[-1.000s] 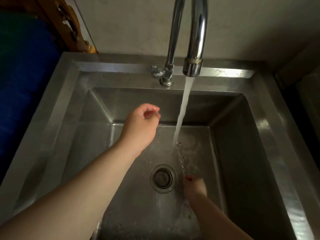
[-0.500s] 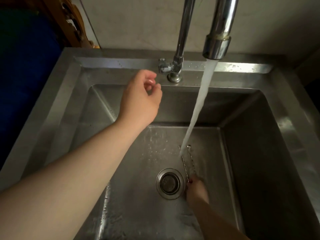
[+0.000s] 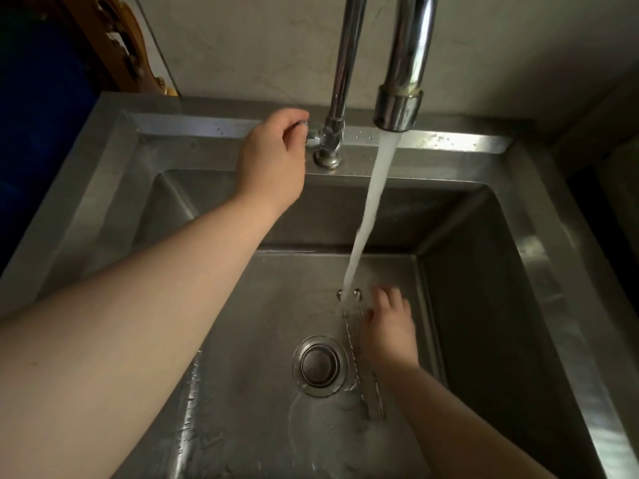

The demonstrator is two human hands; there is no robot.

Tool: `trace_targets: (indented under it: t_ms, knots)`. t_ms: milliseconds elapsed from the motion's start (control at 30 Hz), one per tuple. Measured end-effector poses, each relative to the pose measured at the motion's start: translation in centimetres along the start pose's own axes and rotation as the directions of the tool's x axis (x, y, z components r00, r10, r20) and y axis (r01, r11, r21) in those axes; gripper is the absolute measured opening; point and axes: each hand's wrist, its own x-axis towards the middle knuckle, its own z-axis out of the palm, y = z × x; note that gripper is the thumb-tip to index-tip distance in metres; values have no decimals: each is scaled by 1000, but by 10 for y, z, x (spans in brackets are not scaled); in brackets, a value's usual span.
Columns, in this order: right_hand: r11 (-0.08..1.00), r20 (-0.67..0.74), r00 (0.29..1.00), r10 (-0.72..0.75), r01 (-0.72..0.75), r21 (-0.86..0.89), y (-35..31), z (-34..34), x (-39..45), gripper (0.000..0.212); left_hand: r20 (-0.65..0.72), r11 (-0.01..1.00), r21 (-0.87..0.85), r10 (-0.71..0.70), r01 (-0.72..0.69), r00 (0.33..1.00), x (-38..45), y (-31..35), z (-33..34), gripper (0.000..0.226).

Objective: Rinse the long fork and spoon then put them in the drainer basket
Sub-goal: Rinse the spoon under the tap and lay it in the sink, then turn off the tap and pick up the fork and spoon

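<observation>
Two long thin metal utensils, the long fork and spoon (image 3: 350,335), lie side by side on the floor of the steel sink (image 3: 491,305), just right of the drain. I cannot tell which is which. Their far ends sit under the running water stream (image 3: 370,216). My right hand (image 3: 389,330) rests palm down over them with fingers stretched out and apart, blurred by motion. My left hand (image 3: 271,160) reaches to the back rim and curls around the tap handle (image 3: 305,125). No drainer basket is in view.
The chrome tap (image 3: 397,108) arches over the back of the sink, its base on the rear ledge. The round drain strainer (image 3: 320,365) sits mid-floor. A carved wooden piece (image 3: 128,53) and a dark blue surface stand at the left.
My left hand rose from over the basin to the tap handle and closed on it. My right hand slid forward along the utensils and its fingers spread out.
</observation>
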Motion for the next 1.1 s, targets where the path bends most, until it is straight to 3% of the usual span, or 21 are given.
trace_targets:
  t_ms: [233, 400, 1100]
  knots:
    - [973, -249, 947, -204, 168, -158, -47, -71, 80, 83, 27, 997, 45, 64, -65, 998, 6, -5, -4, 22]
    - [958, -146, 979, -145, 102, -269, -49, -85, 114, 97, 76, 988, 81, 123, -129, 989, 7, -6, -8, 23]
    - [973, -155, 979, -135, 101, -210, -49, -81, 118, 94, 89, 989, 47, 137, -141, 987, 1, -14, -8, 19]
